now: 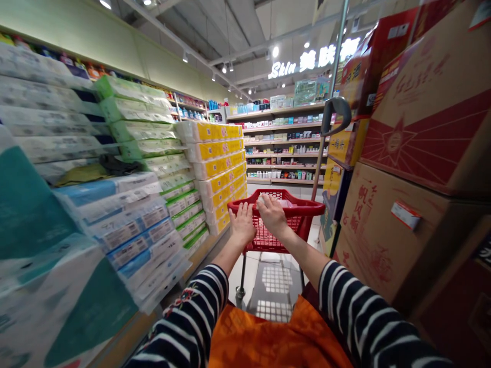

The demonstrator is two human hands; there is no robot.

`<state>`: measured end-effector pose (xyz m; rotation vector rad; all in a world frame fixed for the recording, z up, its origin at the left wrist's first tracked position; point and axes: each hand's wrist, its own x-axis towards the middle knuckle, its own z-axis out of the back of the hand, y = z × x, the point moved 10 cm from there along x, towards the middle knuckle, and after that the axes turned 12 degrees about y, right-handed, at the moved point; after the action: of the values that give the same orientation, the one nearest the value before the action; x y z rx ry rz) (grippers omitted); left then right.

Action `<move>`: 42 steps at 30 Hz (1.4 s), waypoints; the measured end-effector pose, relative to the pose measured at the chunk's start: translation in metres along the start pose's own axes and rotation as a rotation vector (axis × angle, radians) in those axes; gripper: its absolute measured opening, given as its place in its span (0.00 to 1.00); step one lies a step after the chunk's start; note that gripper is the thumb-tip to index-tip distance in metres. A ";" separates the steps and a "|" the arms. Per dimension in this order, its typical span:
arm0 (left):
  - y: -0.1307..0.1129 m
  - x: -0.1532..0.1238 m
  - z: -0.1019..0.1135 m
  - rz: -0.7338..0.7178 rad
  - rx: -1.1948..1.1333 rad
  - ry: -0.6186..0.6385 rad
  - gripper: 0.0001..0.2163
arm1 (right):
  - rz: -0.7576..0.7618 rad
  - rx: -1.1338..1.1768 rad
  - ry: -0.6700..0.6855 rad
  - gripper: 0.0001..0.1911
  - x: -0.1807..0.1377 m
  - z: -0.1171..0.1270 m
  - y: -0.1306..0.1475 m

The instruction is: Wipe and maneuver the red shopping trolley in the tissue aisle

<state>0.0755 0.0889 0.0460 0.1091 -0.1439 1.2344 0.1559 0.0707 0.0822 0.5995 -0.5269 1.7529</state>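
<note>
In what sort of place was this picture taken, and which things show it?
Most likely a supermarket or similar shop: there is a red shopping cart, yellow-and-white packs stacked at the left, and shelves of small products ahead.

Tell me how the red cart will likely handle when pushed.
The red cart seems stiff: its mesh basket looks like moulded plastic. It's probably light for its size, given the open mesh. It could feel top-heavy, the basket sitting above slim legs.
</note>
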 end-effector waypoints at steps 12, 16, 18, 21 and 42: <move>0.009 0.002 -0.001 0.008 -0.052 -0.049 0.35 | -0.137 0.039 -0.049 0.17 -0.024 0.024 -0.056; 0.034 0.006 0.000 0.056 -0.037 -0.068 0.33 | 0.030 0.033 -0.007 0.16 -0.004 0.009 0.001; 0.042 0.007 0.002 0.050 -0.021 -0.066 0.31 | 0.088 0.041 -0.015 0.16 -0.001 0.004 0.019; 0.046 0.005 0.007 0.045 -0.012 -0.067 0.30 | 0.105 0.044 -0.040 0.16 -0.009 0.003 0.015; 0.063 -0.014 0.005 0.080 -0.128 -0.083 0.30 | 0.003 0.146 -0.053 0.16 -0.008 0.013 -0.013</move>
<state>0.0111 0.0962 0.0488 0.0438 -0.3017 1.2974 0.1717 0.0594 0.0876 0.7500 -0.4393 1.7927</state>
